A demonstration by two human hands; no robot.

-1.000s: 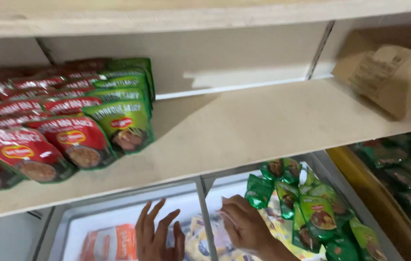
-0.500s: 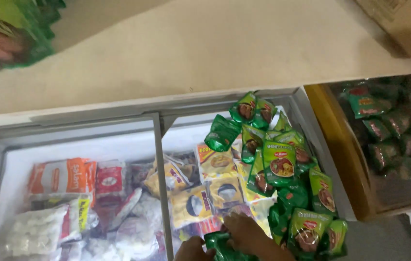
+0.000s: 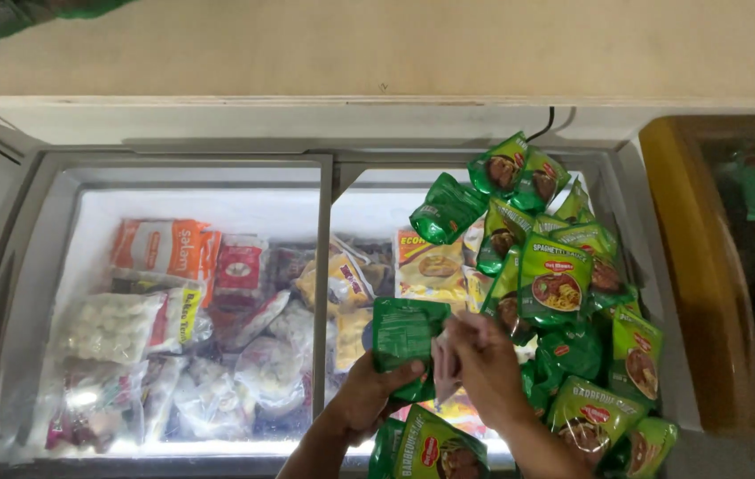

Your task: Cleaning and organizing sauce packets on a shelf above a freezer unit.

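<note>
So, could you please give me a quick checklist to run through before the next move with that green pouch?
1. Left hand has a grip on the green pouch: ok.
2. Right hand is at the pouch's right edge: ok; whether it grips, cannot tell.
3. Pouch intact: cannot tell, back side faces the camera.
4. Pile of green pouches resting steady on the freezer lid: cannot tell.
5. Freezer lid shut under the hands: ok.

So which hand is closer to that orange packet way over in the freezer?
Left. The left hand grips a green pouch by the glass divider, on the side toward the orange packet. The right hand is farther off, beside the green pile.
</note>
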